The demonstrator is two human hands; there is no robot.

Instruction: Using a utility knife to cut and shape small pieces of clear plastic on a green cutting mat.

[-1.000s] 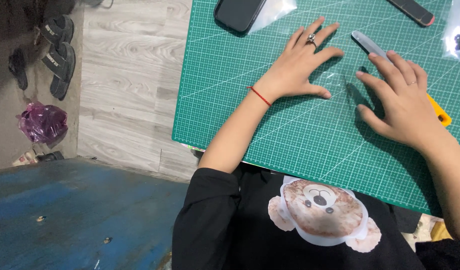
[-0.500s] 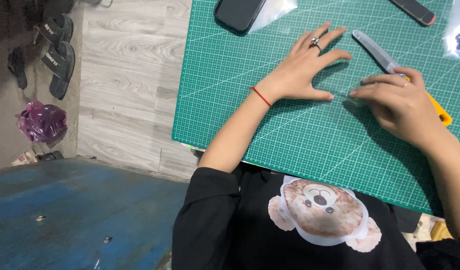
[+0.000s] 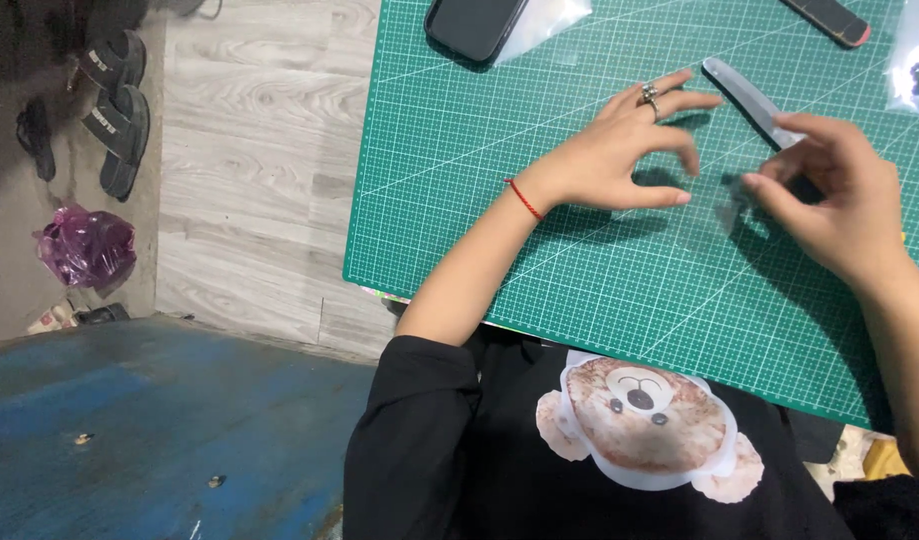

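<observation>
A green gridded cutting mat covers the table above pale wood-plank flooring, where black sandals lie. The left hand rests released, fingers spread on the mat. The right hand hovers released just beside the grey utility knife lying on the mat

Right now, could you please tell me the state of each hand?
Left hand: open, fingers spread, fingertips on the green cutting mat, holding nothing.
Right hand: fingers curled; any grip cannot be told.

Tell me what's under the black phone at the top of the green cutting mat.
The black phone lies on the green cutting mat, its right side overlapping a clear plastic bag. How far the bag runs beneath the phone is hidden.
</observation>
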